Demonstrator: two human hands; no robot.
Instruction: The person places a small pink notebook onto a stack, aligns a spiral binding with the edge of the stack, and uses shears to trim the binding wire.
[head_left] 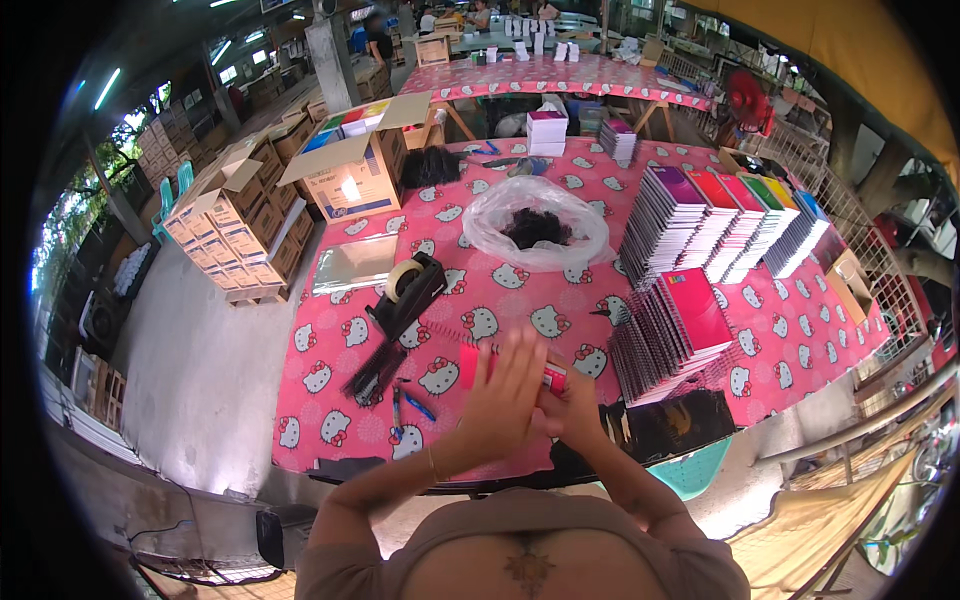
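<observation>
My left hand (503, 395) lies flat with spread fingers over a pink spiral notebook (470, 362) that I hold above the near edge of the table. My right hand (572, 405) grips the same notebook from the right side, fingers curled under it. The notebook's wire spine shows at its left end. A stack of spiral notebooks with a pink cover on top (680, 325) lies just right of my hands.
The table (330, 330) wears a pink cartoon-cat cloth. On it: a black tape dispenser (408, 287), blue pens (410, 405), a clear bag of black bits (535, 225), rows of coloured notebooks (725, 220). Cardboard boxes (240, 225) stand left; a teal stool (690, 470) sits below.
</observation>
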